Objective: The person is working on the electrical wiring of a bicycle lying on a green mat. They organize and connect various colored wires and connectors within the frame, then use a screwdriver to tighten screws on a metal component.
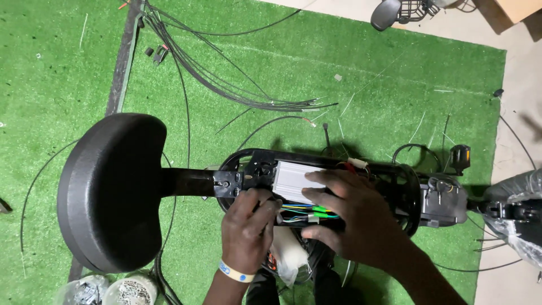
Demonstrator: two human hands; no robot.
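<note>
My left hand [247, 227] grips the black frame [248, 169], fingers curled around it; my right hand [350, 217] lies spread across the silver controller box [293, 179] (coloured wires [307, 213] beneath).

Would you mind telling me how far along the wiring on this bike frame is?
The silver controller box already sits in the frame. Both hands, left hand and right hand, are on the coloured wires. Loose black cables lie unrouted on the green turf.
</note>
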